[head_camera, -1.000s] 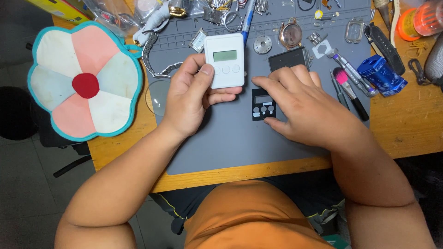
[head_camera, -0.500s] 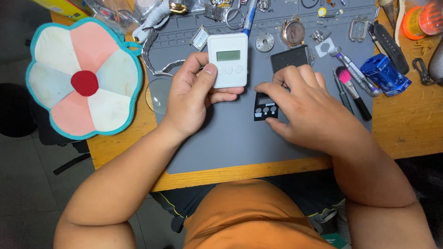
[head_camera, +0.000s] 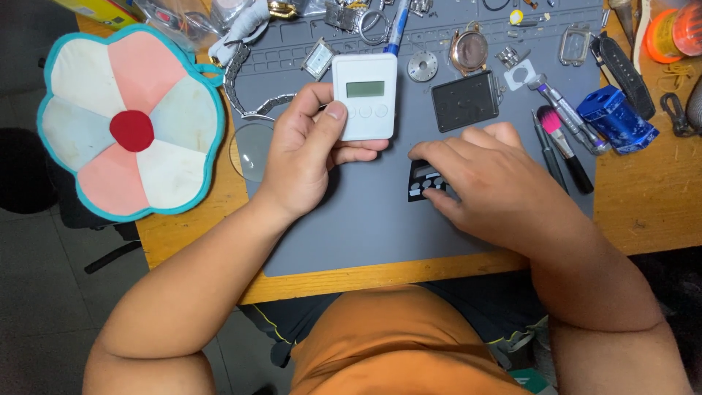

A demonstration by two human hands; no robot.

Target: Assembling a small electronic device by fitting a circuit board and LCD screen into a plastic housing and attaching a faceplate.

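Now we hold a white timer [head_camera: 365, 96] in our left hand [head_camera: 307, 157], fingers curled behind it and the thumb pressed on its front by the round buttons, its small grey screen facing up. It sits over the mat [head_camera: 365, 219], toward the far edge and a little left of the middle. Our right hand [head_camera: 486, 175] lies palm down on the mat, fingers bent and resting on a small black panel [head_camera: 423, 183] with pale keys; the hand covers part of it, and we cannot tell whether it grips the panel or only presses it. Just beyond the right hand lies a dark square plate [head_camera: 465, 100]. Toward the mat's right edge lie a pink-tipped brush [head_camera: 561, 143], a metal tool [head_camera: 567, 110] and a blue block [head_camera: 616, 118]. Along the far edge sit a round watch case [head_camera: 469, 51], a metal disc [head_camera: 423, 66] and a blue pen [head_camera: 395, 29]. Off the mat's left edge, a flower-shaped pad [head_camera: 128, 121] overhangs the table's [head_camera: 643, 212] left corner.
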